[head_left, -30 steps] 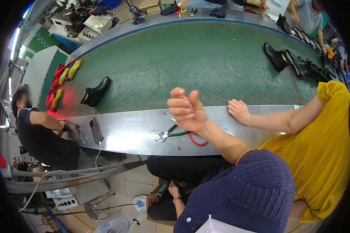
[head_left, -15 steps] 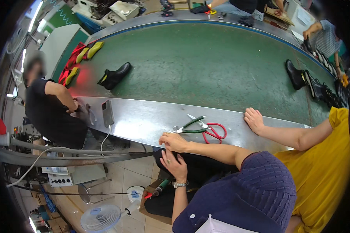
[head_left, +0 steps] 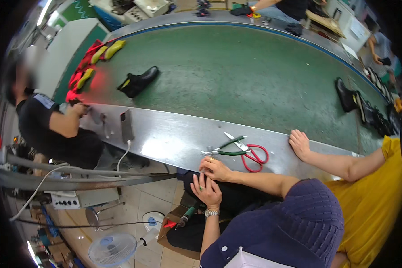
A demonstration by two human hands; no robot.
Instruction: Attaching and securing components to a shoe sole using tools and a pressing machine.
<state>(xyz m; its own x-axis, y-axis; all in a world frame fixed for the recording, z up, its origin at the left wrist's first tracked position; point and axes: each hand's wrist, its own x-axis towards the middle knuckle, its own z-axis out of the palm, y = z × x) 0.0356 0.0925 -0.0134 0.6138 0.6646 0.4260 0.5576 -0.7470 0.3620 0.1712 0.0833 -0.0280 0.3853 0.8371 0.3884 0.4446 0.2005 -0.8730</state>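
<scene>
My right hand (head_left: pixel 216 169) is at the near edge of the metal tabletop, its fingers curled together in a pinch. Whatever lies between those fingertips is too small to make out. Just below it is my left hand (head_left: pixel 207 193), fingers raised and somewhat apart, their tips meeting the right hand's fingers. A ring and a wristwatch (head_left: pixel 211 213) are on that left hand and wrist. Right beyond my hands lie green-handled nippers (head_left: pixel 230 152) and scissors with red handles (head_left: pixel 256 157), the tools crossing each other. Neither hand touches them.
A black boot (head_left: pixel 138 82) lies on the green conveyor belt (head_left: pixel 236 80); more boots (head_left: pixel 346 95) are at right. A phone (head_left: pixel 127 126) with a cable lies left. A co-worker in yellow (head_left: pixel 366 192) rests a hand on the table. Below stand a box (head_left: pixel 165 239) and fan (head_left: pixel 114 248).
My view has shifted slightly, moving the tabletop things rightward in the picture. My hands have come closer together, fingertips meeting. The co-worker at left has moved a hand up toward the belt's edge.
</scene>
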